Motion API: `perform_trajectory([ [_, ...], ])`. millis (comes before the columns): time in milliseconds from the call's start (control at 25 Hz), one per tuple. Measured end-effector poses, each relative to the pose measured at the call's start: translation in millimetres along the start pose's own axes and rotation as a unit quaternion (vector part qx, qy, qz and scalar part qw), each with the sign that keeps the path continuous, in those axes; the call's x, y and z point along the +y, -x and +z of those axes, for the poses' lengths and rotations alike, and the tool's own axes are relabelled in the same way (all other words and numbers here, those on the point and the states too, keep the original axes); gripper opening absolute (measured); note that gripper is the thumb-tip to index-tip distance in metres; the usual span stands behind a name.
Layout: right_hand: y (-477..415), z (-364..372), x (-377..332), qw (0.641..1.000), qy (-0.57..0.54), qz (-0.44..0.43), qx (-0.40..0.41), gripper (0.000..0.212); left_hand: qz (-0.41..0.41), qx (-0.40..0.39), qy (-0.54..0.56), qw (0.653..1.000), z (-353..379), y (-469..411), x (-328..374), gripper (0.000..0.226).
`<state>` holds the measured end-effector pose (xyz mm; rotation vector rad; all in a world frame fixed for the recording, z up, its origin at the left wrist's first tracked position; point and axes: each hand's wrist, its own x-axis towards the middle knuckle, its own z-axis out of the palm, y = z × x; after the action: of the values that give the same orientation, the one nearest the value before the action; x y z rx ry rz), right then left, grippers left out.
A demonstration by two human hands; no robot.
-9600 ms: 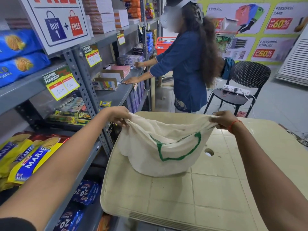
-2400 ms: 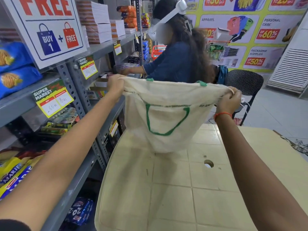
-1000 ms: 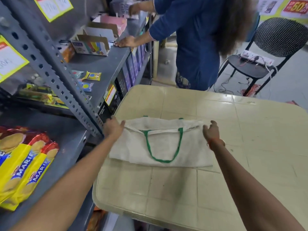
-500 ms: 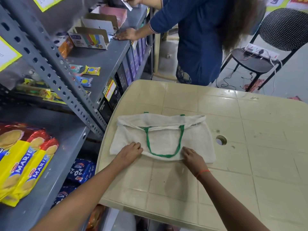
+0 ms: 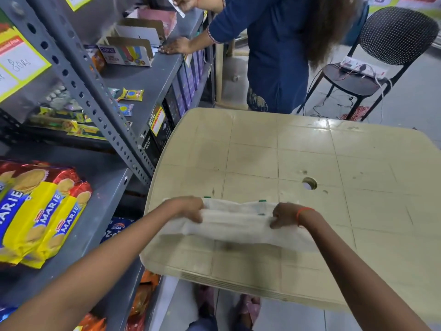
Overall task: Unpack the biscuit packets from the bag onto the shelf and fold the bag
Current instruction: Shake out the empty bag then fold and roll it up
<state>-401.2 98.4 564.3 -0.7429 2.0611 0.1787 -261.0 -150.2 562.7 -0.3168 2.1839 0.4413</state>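
The white cloth bag [image 5: 236, 223] with green handles lies folded over on itself on the beige table [image 5: 310, 151], near the table's front left. My left hand [image 5: 191, 207] grips its left end and my right hand [image 5: 285, 215], with a red thread at the wrist, grips its right side. Only small green bits of the handles show at the fold. Yellow and red Marie biscuit packets [image 5: 40, 211] lie side by side on the grey shelf [image 5: 100, 218] to my left.
Another person in a blue top [image 5: 274, 56] stands beyond the table, hands at the grey rack's upper shelf among open cardboard boxes [image 5: 126, 51]. A black chair [image 5: 372, 63] carrying a power strip stands at the back right. The table has a centre hole [image 5: 309, 183].
The bag was held open in the air, then laid flat on the table. Since half a second ago both hands have folded its lower part over, hiding most of the green handle.
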Motion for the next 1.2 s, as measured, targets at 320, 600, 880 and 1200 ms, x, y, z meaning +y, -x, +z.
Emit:
perform_trajectory([
  [320,-63.2,-8.8,-7.2,0.905,0.0,0.064,0.421,0.045,-0.087,0.356,-0.03,0.93,-25.8,-54.6,-14.1,0.037],
  [600,-92.1,64.3,-53.3,0.951,0.032,-0.053,0.302,0.083,0.007,0.334,-0.069,0.94,72.2,-81.9,-8.4,0.088],
  [880,-102.2,86.5,-10.8,0.93,0.139,-0.12,0.317,0.095,0.057,0.359,-0.171,0.916,91.0,-74.9,-56.1,0.093],
  [1200,-103.9,65.3,40.1,0.862,0.155,-0.047,0.481,0.053,0.013,0.482,-0.187,0.856,58.3,-69.0,-94.7,0.099],
])
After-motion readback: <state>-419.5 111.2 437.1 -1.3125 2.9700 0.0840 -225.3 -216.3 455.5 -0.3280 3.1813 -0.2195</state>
